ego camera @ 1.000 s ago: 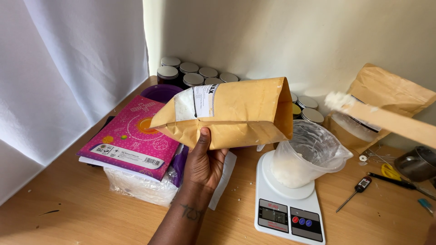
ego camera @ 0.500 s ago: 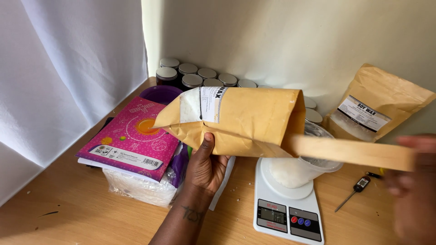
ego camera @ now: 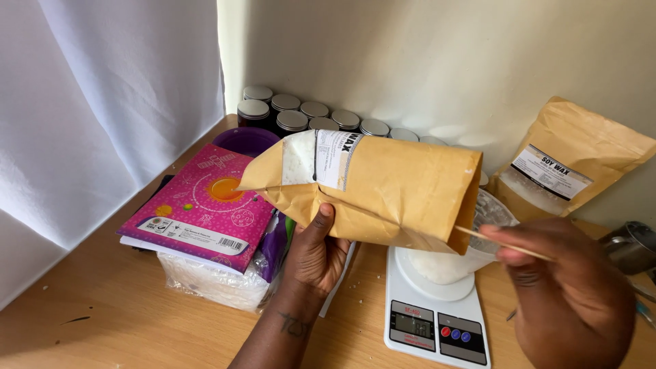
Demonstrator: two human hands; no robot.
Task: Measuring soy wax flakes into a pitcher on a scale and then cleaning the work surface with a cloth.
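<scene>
The wooden table (ego camera: 102,321) carries a white scale (ego camera: 437,321), lidded jars (ego camera: 294,119) and a plastic-wrapped bundle (ego camera: 205,280).

Left hand (ego camera: 316,249): raised from a tattooed forearm at lower centre, palm up, thumb extended upward, fingers clamped closed. Right hand (ego camera: 570,287): near the camera at lower right, knuckles up, fingertips pinched together.

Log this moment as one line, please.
left hand: holds bag tipped | right hand: stick in bag mouth | jug on scale
</scene>
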